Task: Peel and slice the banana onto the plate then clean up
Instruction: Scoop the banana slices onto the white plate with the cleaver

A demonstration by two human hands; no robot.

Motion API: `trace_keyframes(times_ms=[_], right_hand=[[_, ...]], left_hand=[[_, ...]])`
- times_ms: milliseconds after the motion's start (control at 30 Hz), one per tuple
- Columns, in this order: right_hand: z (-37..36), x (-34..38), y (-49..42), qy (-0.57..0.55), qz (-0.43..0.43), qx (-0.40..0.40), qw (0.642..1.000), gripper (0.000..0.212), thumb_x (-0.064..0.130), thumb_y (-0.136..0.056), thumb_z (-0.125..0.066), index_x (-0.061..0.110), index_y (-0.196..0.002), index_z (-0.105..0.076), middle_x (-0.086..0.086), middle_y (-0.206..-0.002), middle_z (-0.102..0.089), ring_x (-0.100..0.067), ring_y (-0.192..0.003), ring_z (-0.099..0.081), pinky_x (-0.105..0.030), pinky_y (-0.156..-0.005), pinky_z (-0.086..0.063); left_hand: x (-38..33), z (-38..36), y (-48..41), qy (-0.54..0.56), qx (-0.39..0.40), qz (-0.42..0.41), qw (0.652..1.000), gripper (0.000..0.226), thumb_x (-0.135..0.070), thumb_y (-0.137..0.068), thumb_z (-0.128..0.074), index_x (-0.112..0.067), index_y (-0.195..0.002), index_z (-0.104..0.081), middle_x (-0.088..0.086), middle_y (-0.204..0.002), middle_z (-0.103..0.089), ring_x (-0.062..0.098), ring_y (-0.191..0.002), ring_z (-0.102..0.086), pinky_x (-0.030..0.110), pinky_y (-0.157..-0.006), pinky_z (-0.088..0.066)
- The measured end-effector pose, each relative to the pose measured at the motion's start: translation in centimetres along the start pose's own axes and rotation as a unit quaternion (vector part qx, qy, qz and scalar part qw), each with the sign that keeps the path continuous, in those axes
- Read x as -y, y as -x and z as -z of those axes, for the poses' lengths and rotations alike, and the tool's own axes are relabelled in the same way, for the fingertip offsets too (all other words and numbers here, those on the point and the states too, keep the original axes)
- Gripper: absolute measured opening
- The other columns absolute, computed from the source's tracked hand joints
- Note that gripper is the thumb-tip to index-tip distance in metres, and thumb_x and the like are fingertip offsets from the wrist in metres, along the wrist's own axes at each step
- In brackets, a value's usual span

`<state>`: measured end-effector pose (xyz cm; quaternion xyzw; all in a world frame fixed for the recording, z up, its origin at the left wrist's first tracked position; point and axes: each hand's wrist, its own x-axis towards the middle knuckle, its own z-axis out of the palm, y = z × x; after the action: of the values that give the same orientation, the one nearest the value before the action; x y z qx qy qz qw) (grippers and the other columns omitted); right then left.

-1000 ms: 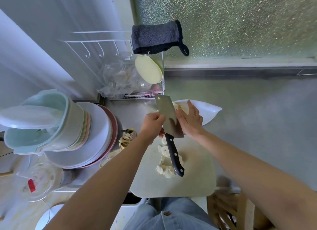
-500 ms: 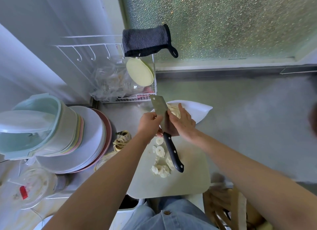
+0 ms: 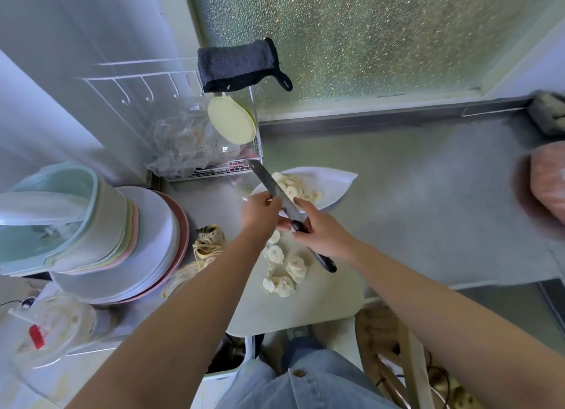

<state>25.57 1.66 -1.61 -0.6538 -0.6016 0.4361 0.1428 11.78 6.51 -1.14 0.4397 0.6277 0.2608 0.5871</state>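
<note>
Up at the cutting board's [image 3: 321, 304] far edge, the white plate [image 3: 341, 179] has a pile of banana slices [image 3: 290, 188] in it. Leftover slices [image 3: 284, 271] sit on the board. Right hand [image 3: 322, 236] grips the knife [image 3: 268, 183] handle, left hand [image 3: 260, 213] pinches the blade over the plate's rim. Lots of bare counter [image 3: 428, 213] off to the right.

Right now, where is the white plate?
In the head view the white plate sits mid-counter, just beyond the cutting board and right of the wire rack, with banana slices on it.

Daylight glows through a pebbled window [image 3: 351, 36] above a grey steel counter [image 3: 428, 201].
</note>
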Motion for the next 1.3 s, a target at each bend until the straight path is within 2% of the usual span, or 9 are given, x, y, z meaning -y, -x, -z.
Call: trace_keyframes(times_ms=[167,267,367,500,600,800,933,1067,1300], right_hand=[[-1.8,-2.0,2.6,-0.089,-0.034,-0.158,0.983,0.014,0.022,-0.092,-0.046,0.019,-0.101,-0.056,0.007,-0.068,-0.052,-0.013,-0.064,-0.049,-0.028,-0.061,-0.037],[-3.4,-3.8,5.2,-0.137,-0.063,-0.209,0.966,0.032,0.036,-0.095,-0.049,0.010,-0.077,-0.050,0.001,-0.059,-0.050,-0.014,-0.057,-0.045,-0.029,-0.057,-0.036],[-5.5,-5.6,7.6,-0.145,-0.099,-0.245,0.954,0.040,0.033,-0.097,-0.046,0.004,-0.069,-0.043,-0.003,-0.053,-0.048,-0.017,-0.054,-0.044,-0.032,-0.059,-0.036],[-8.6,-8.4,10.2,-0.168,-0.153,-0.276,0.934,0.045,0.035,-0.098,-0.041,-0.001,-0.072,-0.043,-0.014,-0.061,-0.046,-0.024,-0.058,-0.043,-0.039,-0.059,-0.036],[-10.1,-10.0,11.6,-0.185,-0.193,-0.276,0.923,0.045,0.040,-0.098,-0.039,0.002,-0.072,-0.043,-0.012,-0.061,-0.046,-0.021,-0.056,-0.043,-0.035,-0.056,-0.034],[-11.8,-10.9,12.5,-0.225,-0.221,-0.245,0.917,0.037,0.034,-0.099,-0.041,0.015,-0.066,-0.043,-0.005,-0.052,-0.048,-0.015,-0.043,-0.040,-0.028,-0.049,-0.028],[-13.6,-10.1,12.8,-0.197,-0.216,-0.187,0.938,0.044,0.043,-0.097,-0.040,0.028,-0.056,-0.045,0.000,-0.048,-0.050,-0.012,-0.040,-0.040,-0.030,-0.051,-0.029],[-16.1,-9.0,13.0,-0.217,-0.206,-0.166,0.940,0.042,0.037,-0.099,-0.041,0.009,-0.069,-0.048,-0.004,-0.050,-0.050,-0.004,-0.034,-0.038,-0.028,-0.048,-0.030],[-18.7,-6.4,13.1,-0.247,-0.192,-0.153,0.937,0.039,0.033,-0.100,-0.042,0.008,-0.069,-0.044,-0.008,-0.049,-0.047,-0.005,-0.033,-0.038,-0.016,-0.039,-0.029]], left_hand=[[1.6,-0.1,3.1,-0.010,0.011,-0.049,0.999,0.020,-0.017,-0.094,-0.051,-0.008,-0.104,-0.067,0.009,-0.097,-0.070,0.027,-0.066,-0.069,0.042,-0.071,-0.059],[4.6,1.2,4.3,-0.178,-0.033,-0.075,0.981,0.026,-0.017,-0.092,-0.051,-0.014,-0.113,-0.066,0.002,-0.103,-0.069,0.018,-0.079,-0.064,0.030,-0.075,-0.052],[7.8,2.4,5.8,-0.269,-0.060,-0.081,0.958,0.029,-0.015,-0.089,-0.050,-0.018,-0.114,-0.065,0.002,-0.115,-0.064,0.016,-0.091,-0.060,0.024,-0.077,-0.042],[11.3,3.2,7.5,-0.366,-0.077,-0.054,0.926,0.031,-0.017,-0.091,-0.046,-0.017,-0.118,-0.061,0.008,-0.115,-0.063,0.027,-0.097,-0.060,0.029,-0.075,-0.043],[13.3,3.3,8.1,-0.404,-0.083,-0.072,0.908,0.034,-0.018,-0.089,-0.048,-0.015,-0.120,-0.060,0.010,-0.115,-0.062,0.028,-0.101,-0.058,0.034,-0.087,-0.043],[15.5,3.3,10.0,-0.465,-0.067,-0.119,0.875,0.045,-0.019,-0.095,-0.042,-0.006,-0.138,-0.041,0.015,-0.145,-0.035,0.027,-0.134,-0.027,0.029,-0.110,-0.015],[17.1,3.3,10.5,-0.454,-0.011,-0.132,0.881,0.053,-0.016,-0.099,-0.033,-0.002,-0.148,-0.017,0.013,-0.158,-0.006,0.024,-0.146,0.000,0.033,-0.119,-0.007],[18.5,3.2,10.2,-0.431,0.018,-0.142,0.891,0.053,-0.014,-0.098,-0.033,0.001,-0.147,-0.019,0.016,-0.158,0.000,0.029,-0.146,0.007,0.039,-0.120,-0.004],[19.1,2.6,10.0,-0.439,0.030,-0.140,0.887,0.058,-0.025,-0.102,-0.025,-0.003,-0.150,-0.002,0.013,-0.158,0.010,0.025,-0.145,0.015,0.039,-0.117,0.011]])
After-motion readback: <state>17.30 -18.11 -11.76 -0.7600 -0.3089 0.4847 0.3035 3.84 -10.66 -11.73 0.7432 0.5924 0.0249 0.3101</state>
